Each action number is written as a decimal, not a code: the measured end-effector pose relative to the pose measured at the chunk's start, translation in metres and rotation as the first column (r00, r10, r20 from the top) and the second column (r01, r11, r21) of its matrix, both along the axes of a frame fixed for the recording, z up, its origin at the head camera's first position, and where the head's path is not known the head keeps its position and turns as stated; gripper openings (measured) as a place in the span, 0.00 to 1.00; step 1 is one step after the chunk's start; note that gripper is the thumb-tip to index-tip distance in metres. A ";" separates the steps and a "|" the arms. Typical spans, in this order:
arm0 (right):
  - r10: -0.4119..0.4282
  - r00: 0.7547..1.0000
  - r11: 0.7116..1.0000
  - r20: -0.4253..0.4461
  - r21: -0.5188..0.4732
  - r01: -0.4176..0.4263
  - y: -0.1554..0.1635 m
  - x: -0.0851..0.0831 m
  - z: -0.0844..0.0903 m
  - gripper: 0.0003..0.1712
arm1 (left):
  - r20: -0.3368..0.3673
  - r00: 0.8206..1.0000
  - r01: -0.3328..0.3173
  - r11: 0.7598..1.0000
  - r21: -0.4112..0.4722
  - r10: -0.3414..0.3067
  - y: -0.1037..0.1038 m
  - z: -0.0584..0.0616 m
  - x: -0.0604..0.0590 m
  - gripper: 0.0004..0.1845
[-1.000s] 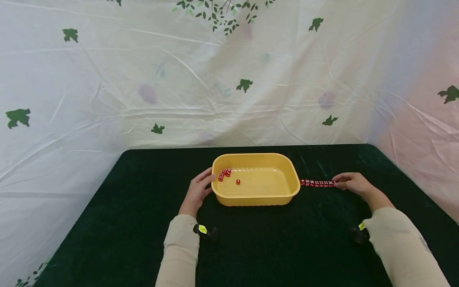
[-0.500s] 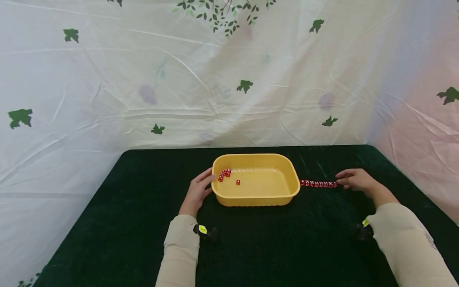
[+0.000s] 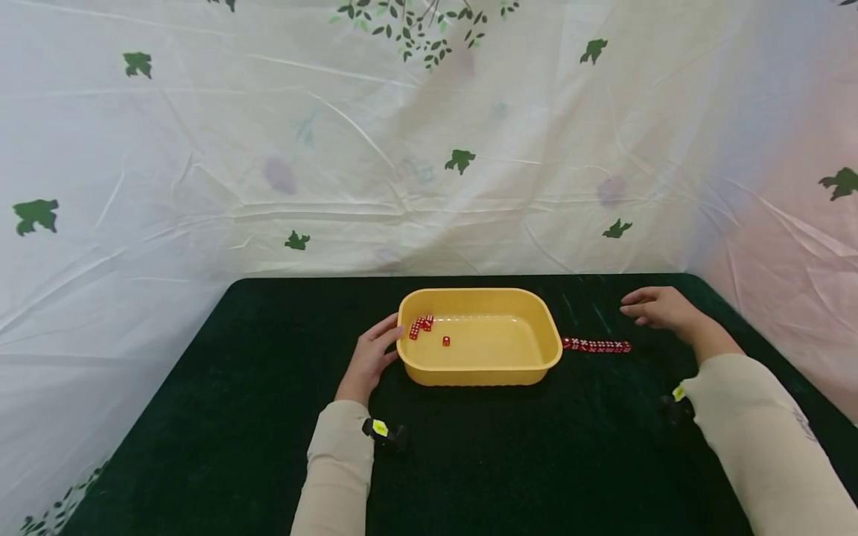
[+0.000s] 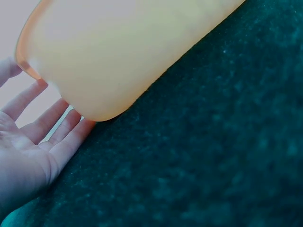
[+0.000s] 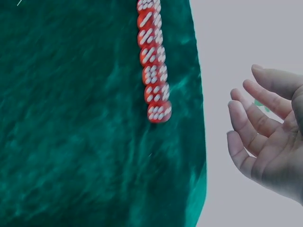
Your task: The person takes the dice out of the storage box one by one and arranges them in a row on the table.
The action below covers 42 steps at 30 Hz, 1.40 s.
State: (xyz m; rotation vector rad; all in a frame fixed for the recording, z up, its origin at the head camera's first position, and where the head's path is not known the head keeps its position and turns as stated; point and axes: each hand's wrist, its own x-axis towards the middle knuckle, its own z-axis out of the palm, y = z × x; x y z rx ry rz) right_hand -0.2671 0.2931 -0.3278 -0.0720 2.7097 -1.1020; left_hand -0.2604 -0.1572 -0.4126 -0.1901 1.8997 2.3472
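Head view, left hand: the left hand (image 3: 371, 357) lay with straight, relaxed fingers against the left end of the yellow tub (image 3: 480, 376), holding nothing.
Head view, right hand: the right hand (image 3: 655, 307) hovered loose and empty, a little beyond the row of red dice (image 3: 596, 345), apart from it.
Head view, dice: the row lay on the dark green counter (image 3: 268, 417), just beside the right end of the tub; a few loose dice (image 3: 421, 324) sat inside the tub near its left wall.
Left wrist view: the fingers (image 4: 61, 135) touched the rounded corner of the tub (image 4: 132, 52); the wall looked like thin, smooth plastic, probably light and easy to slide on the cloth.
Right wrist view: the hand (image 5: 267, 132) was open with gently bent fingers; the row of dice (image 5: 154, 71) stood face to face, the nearest end free.
Handling: the dice seemed small, hard, light and not joined, so the row would probably break if lifted in the middle; pressing it from both ends, or pinching single dice, seemed safer.
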 end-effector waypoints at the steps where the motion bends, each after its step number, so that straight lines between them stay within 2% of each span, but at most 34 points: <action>1: 0.003 1.000 1.000 -0.008 0.003 -0.003 -0.003 -0.002 0.002 0.31 | 0.001 1.000 -0.001 1.000 0.000 0.001 0.000 0.000 0.000 0.19; 9: 0.021 0.999 0.999 -0.026 0.034 -0.020 -0.031 -0.018 0.017 0.32 | -0.001 1.000 -0.002 1.000 -0.009 0.002 0.001 0.001 -0.001 0.19; 14: 0.014 1.000 1.000 -0.016 0.011 -0.014 -0.054 -0.028 0.022 0.31 | 0.001 1.000 -0.007 1.000 -0.005 0.007 0.001 0.000 -0.001 0.19; 21: 0.030 0.998 0.999 -0.057 -0.014 -0.031 -0.083 -0.040 0.025 0.28 | -0.004 1.000 0.002 1.000 -0.007 -0.002 0.002 -0.001 -0.001 0.19; 29: 0.053 0.996 0.997 -0.077 -0.048 -0.057 -0.117 -0.051 0.024 0.27 | -0.007 1.000 -0.007 1.000 -0.007 0.007 0.003 -0.002 -0.002 0.19; 37: 0.080 0.991 0.991 -0.112 -0.100 -0.091 -0.156 -0.059 0.018 0.19 | -0.004 1.000 -0.015 1.000 -0.009 0.015 0.003 -0.002 -0.003 0.19; 42: 0.097 0.990 0.981 -0.098 -0.156 -0.112 -0.177 -0.059 0.017 0.17 | -0.016 1.000 0.010 1.000 0.014 -0.010 0.004 0.005 0.002 0.20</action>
